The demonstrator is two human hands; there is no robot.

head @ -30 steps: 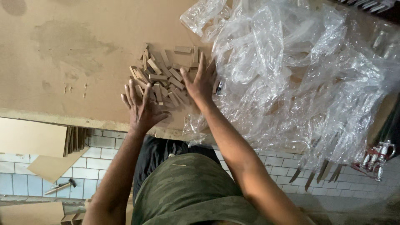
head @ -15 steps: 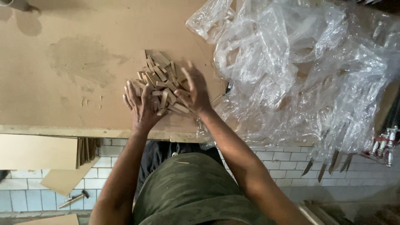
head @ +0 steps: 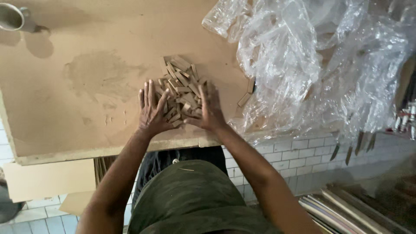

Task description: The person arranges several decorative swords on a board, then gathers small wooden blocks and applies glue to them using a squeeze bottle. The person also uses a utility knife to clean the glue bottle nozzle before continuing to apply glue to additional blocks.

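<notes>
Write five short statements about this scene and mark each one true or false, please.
1. Both hands, left hand and right hand, rest on the pile of wood pieces. True.
2. The pile lies on the tiled floor. False: it lies on the brown board.
3. Crumpled clear plastic lies to the right of the pile. True.
4. A metal cup stands between the hands. False: it stands at the board's far left corner, apart from the hands.
5. The right hand holds a hammer. False: its fingers are spread flat on the wood pieces.
</notes>
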